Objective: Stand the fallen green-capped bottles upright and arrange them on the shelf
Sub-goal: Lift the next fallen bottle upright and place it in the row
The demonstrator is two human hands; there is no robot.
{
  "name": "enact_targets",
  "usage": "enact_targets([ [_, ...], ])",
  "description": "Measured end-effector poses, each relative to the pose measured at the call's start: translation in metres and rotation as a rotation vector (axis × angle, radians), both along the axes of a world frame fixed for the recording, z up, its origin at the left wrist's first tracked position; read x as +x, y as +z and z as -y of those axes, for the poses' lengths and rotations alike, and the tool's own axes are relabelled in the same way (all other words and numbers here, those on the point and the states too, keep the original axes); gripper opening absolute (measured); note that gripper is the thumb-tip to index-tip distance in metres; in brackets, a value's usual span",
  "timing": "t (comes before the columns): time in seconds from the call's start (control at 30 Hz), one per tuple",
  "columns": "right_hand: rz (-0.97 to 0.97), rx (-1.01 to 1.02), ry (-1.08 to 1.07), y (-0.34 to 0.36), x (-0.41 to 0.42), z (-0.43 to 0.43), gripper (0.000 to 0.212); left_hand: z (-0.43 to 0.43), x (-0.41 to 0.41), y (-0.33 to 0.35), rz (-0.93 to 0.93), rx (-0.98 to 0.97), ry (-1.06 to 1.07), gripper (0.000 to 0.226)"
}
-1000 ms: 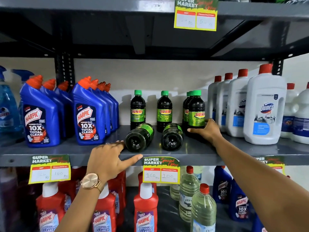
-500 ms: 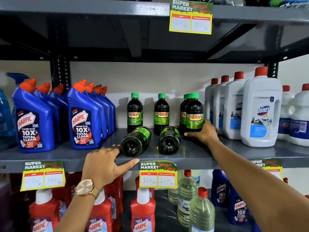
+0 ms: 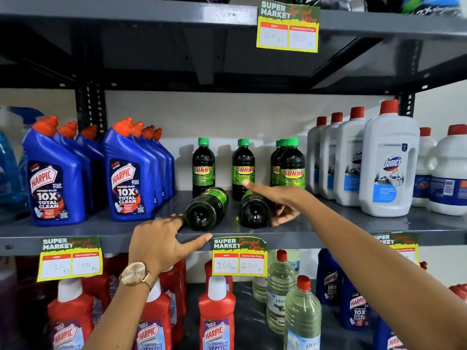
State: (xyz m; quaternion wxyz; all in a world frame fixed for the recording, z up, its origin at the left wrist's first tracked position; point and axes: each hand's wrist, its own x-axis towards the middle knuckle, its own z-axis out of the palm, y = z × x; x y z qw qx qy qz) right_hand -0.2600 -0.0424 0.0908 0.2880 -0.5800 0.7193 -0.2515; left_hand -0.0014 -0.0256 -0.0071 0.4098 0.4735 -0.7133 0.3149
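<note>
I see the grey metal shelf [image 3: 379,223] running the width of the view, with the two fallen green-capped bottles [image 3: 206,209] lying on it near the front edge, bases toward me, caps pointing to the back. They lie side by side but apart.

On the right stand the big white Domex jugs [image 3: 389,162]; I count six red caps, though the far ones are partly cut off. On the left I count seven blue Harpic bottles [image 3: 129,178] in two rows. Behind the fallen pair stand the upright Sunny bottles [image 3: 203,168]: two singles and a tight cluster of three, so five.

My right hand [image 3: 283,200] reaches over the right fallen bottle [image 3: 254,210], fingers spread loosely: the forefinger stretches above it toward the upright ones, the lower fingers curl against its right side. I cannot tell whether it truly grips.

My left hand [image 3: 161,241], wearing a rose-gold watch [image 3: 135,274], rests open on the shelf's front edge, fingertips touching the base of the left fallen bottle, thumb lying along the edge below.
</note>
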Motion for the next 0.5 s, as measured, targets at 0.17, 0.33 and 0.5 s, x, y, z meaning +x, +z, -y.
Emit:
enact_targets([
  [0.17,-0.035,0.144,0.006,0.014,0.01,0.019,0.075,-0.001,0.002,-0.001,-0.007,0.007,0.003,0.077],
  [0.33,0.242,-0.078,-0.034,-0.012,0.007,0.017,0.051,-0.001,0.002,-0.001,0.008,0.015,0.009,0.079],
  [0.5,0.207,-0.629,-0.136,-0.022,0.002,0.038,0.051,0.001,0.001,0.0,0.018,0.037,0.022,0.075],
])
